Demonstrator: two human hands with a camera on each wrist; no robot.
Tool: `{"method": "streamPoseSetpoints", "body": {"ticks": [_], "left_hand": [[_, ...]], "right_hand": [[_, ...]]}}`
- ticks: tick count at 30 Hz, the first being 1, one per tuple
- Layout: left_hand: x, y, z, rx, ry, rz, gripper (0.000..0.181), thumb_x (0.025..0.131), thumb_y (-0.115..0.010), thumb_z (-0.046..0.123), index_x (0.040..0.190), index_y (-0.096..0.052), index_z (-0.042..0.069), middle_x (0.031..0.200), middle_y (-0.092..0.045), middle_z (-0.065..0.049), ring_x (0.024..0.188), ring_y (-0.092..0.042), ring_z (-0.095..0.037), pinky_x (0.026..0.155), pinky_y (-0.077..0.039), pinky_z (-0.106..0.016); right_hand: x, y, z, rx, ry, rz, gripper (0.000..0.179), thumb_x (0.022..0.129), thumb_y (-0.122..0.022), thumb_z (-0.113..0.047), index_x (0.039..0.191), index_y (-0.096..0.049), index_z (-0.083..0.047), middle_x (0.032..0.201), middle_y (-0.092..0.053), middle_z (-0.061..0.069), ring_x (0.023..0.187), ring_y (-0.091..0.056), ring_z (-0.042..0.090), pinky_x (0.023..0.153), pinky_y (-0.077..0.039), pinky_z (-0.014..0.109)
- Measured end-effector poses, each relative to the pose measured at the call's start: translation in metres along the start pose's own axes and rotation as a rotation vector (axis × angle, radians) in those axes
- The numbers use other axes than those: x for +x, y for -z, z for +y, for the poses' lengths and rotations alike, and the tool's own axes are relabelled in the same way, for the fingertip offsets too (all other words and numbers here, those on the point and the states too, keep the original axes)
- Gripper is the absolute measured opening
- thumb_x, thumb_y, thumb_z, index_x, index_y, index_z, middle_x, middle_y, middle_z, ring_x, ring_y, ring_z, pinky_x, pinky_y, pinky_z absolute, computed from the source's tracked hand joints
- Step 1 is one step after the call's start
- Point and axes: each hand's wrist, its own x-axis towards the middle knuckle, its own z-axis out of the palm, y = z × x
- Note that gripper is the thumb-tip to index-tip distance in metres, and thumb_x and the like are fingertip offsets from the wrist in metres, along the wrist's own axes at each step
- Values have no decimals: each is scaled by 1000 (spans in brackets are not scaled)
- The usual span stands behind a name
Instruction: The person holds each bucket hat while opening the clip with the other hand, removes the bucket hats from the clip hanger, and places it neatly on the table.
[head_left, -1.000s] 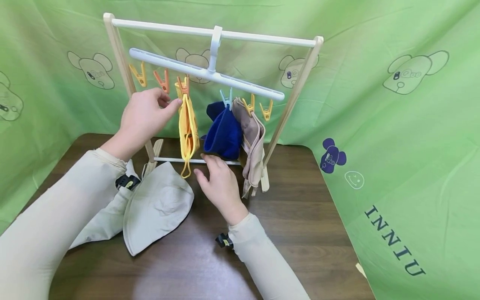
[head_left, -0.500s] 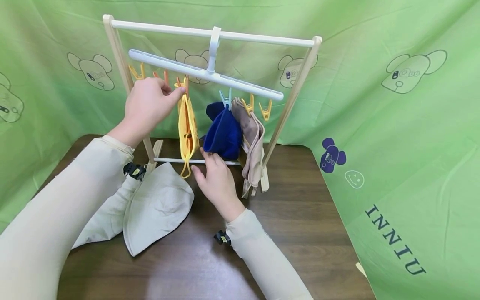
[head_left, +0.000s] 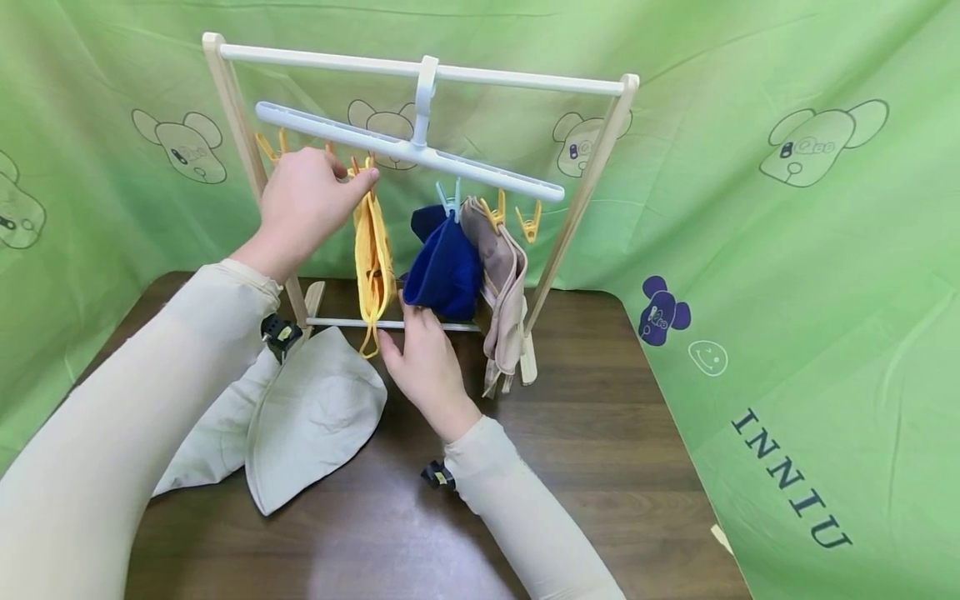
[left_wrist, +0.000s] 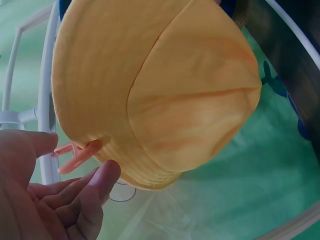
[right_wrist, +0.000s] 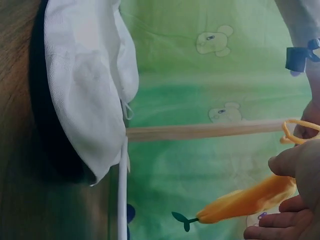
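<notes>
A yellow bucket hat (head_left: 372,250) with a thin strap hangs folded from an orange clothespin (left_wrist: 77,156) on the white hanger (head_left: 337,133). A green sprout tops the hat in the right wrist view. My left hand (head_left: 311,200) is at the clothespin, its thumb and fingers spread apart on either side of it in the left wrist view; contact is unclear. Below, my right hand (head_left: 427,367) is beside the hat's lower end, fingers and thumb apart. Its fingertips lie near a dark blue cloth hat (head_left: 450,271) clipped by a light blue clothespin (head_left: 449,200).
A wooden rack (head_left: 588,192) with a white top rod carries the hanger. A beige cloth item (head_left: 504,292) hangs from a yellow clothespin at right; another yellow clothespin (head_left: 528,223) holds nothing. A pale grey hat (head_left: 322,417) lies on the brown table (head_left: 600,467), left.
My left hand has moved up and right to the orange clothespin at the yellow hat. My right hand has shifted slightly left and up beneath the hats.
</notes>
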Motion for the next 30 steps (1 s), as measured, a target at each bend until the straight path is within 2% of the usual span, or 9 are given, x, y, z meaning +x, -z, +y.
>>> {"method": "streamPoseSetpoints", "body": {"ticks": [3, 9, 12, 17, 21, 26, 30], "left_hand": [[4, 0, 3, 23, 19, -4, 67, 94, -48, 74, 68, -59, 14, 53, -48, 2, 60, -51, -22, 48, -35, -35], [8, 0, 9, 43, 54, -44, 69, 92, -46, 77, 68, -63, 15, 53, -59, 1, 62, -59, -23, 49, -41, -37], [9, -1, 12, 50, 64, -53, 69, 92, -46, 77, 67, -62, 15, 54, -60, 0, 62, -60, -22, 47, -40, -35], [12, -2, 16, 59, 71, -59, 67, 94, -45, 76, 67, -60, 16, 53, -60, 1, 62, -60, -22, 48, -40, -35], [14, -3, 16, 55, 70, -57, 67, 94, -44, 75, 67, -61, 16, 53, -58, 2, 63, -60, -22, 49, -40, -35], [17, -4, 16, 43, 64, -40, 67, 94, -46, 75, 67, -62, 15, 52, -59, 2, 58, -61, -20, 45, -40, -35], [20, -4, 15, 38, 53, -15, 65, 93, -49, 72, 64, -57, 15, 47, -48, 4, 52, -54, -19, 42, -35, -33]], "right_hand": [[2, -3, -3, -22, -14, 11, 64, 93, -73, -25, 149, -48, -6, 128, -65, 16, 114, -65, 31, 94, -55, 43], [5, -10, -11, 23, -106, -5, 70, 93, -74, -23, 152, -42, -7, 144, -57, 15, 124, -62, 32, 98, -55, 44], [7, -11, -13, 41, -120, -11, 73, 93, -74, -25, 155, -39, -8, 151, -51, 13, 128, -60, 32, 97, -55, 45], [11, -13, -11, 34, -101, 27, 77, 92, -76, -26, 156, -36, -9, 154, -48, 12, 130, -58, 33, 99, -54, 45], [13, -13, -11, 45, -93, 76, 79, 90, -79, -26, 155, -38, -11, 153, -50, 11, 125, -62, 35, 97, -55, 45], [16, -11, -13, 83, -39, 127, 76, 92, -76, -33, 154, -39, -10, 152, -49, 8, 122, -64, 33, 96, -56, 44], [19, -9, -16, 87, -14, 154, 77, 93, -75, -34, 155, -38, -9, 153, -49, 10, 120, -66, 32, 95, -56, 43]]}}
